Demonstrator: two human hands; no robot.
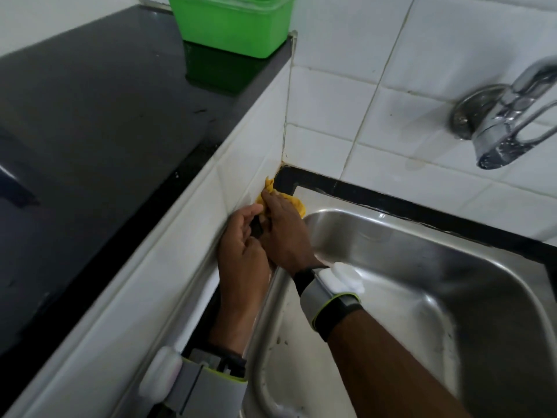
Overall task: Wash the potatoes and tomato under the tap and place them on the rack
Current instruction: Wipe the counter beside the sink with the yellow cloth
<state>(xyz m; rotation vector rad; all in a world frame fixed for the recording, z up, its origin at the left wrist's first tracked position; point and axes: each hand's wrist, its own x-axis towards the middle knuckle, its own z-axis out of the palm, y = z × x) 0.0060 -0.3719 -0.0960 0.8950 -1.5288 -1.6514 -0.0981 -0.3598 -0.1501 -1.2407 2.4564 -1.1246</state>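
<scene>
Potatoes and tomato are nowhere in view; neither is the rack. My left hand point(241, 236) and right hand point(286, 233) both pinch a yellow cloth point(297, 204) at the sink's point(452, 312) far left corner. The tap point(506, 131) is dry. Risk, I judge: the cloth could slip into the basin.

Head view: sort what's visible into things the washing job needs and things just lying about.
For the job:
tap, not running
steel sink, nothing in it
left hand
right hand

Lying about:
yellow cloth, under both hands at the sink's corner
green tub on the dark counter

No potatoes, tomato or rack in view.
</scene>
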